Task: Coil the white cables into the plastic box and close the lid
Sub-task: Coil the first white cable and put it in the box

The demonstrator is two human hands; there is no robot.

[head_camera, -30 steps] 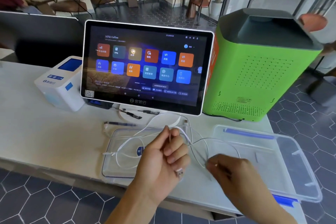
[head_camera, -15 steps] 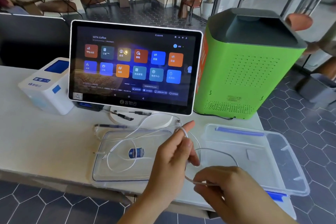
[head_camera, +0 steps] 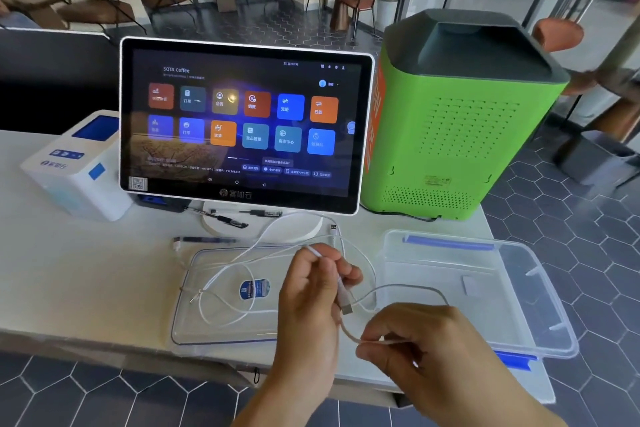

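Note:
Thin white cables lie in loose loops across a clear flat lid with a blue round sticker, on the white counter. My left hand is closed on a white cable just above the lid's right end; a USB plug hangs below its fingers. My right hand pinches the same cable lower down, and a loop arcs between the two hands. The clear plastic box with blue clips stands open to the right, with nothing visible inside.
A touchscreen terminal stands behind the lid, with pens at its base. A white receipt printer is at the left and a tall green machine at the back right. The counter ends just beyond the box.
My left hand has closed on the cable and turned so the USB plug hangs below it. My right hand has drawn the cable toward me, lengthening the loop. The view shifted a little.

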